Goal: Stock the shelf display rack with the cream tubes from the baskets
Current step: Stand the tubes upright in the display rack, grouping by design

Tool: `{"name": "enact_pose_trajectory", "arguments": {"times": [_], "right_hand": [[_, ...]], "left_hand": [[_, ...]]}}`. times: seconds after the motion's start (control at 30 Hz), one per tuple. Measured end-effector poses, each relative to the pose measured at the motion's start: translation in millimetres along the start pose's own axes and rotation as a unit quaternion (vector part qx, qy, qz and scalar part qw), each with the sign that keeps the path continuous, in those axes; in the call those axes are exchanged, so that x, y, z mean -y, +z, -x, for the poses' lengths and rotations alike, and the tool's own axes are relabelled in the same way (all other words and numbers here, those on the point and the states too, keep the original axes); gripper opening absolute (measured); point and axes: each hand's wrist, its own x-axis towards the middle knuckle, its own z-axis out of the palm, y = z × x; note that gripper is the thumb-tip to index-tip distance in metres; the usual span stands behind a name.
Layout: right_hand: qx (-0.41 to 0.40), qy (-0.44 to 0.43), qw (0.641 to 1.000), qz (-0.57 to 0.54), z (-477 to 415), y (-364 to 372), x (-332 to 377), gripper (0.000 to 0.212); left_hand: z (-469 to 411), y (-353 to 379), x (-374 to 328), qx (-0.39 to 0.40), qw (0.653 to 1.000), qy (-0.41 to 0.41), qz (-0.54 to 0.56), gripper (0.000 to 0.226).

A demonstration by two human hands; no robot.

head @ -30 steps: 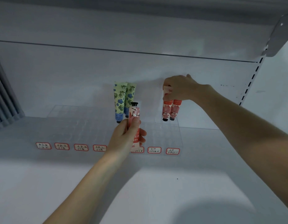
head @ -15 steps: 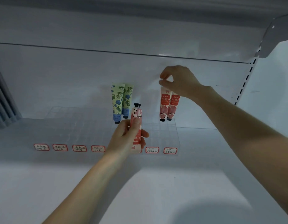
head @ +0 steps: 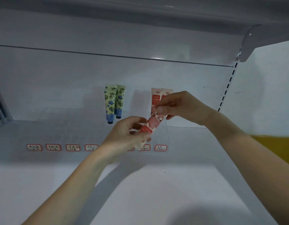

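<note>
A red and cream tube (head: pixel 151 124) lies tilted between my hands above the clear display rack (head: pixel 62 127). My left hand (head: pixel 124 135) grips its lower end and my right hand (head: pixel 176 105) pinches its upper end, hiding the cap. Two green and blue flowered tubes (head: pixel 113 103) stand cap down in the rack's back rows. Two red and cream tubes (head: pixel 156 98) stand to their right, partly hidden behind my right hand.
Red-edged labels (head: pixel 53 147) run along the rack's front edge on the white shelf (head: pixel 140 192). A slotted upright (head: pixel 228 85) and bracket (head: pixel 249 41) stand at the right. Something yellow (head: pixel 277 148) shows at the right edge. No basket is in view.
My right hand left the two standing red tubes, came down and took the top of the tube held by my left hand. That tube tipped from upright to slanted.
</note>
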Motion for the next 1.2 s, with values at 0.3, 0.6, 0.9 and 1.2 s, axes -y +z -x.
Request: {"name": "enact_pose_trajectory", "arguments": {"times": [0.3, 0.6, 0.9, 1.2], "right_hand": [[0.089, 0.067, 0.991, 0.069, 23, 5, -20, 0.016], [-0.177, 0.010, 0.981, 0.081, 8, 0, -34, 0.018], [-0.270, 0.066, 0.956, 0.097, -20, 6, -57, 0.013], [-0.245, 0.080, 0.960, 0.109, -33, 18, -78, 0.016]], "left_hand": [[-13, 5, -6, -0.150, 0.982, 0.105, 0.049, 0.026], [-7, 29, 7, -0.141, 0.978, 0.143, -0.063, 0.031], [27, 36, 61, 0.169, 0.896, 0.214, -0.350, 0.050], [31, 37, 66, 0.167, 0.903, 0.197, -0.342, 0.062]]}}
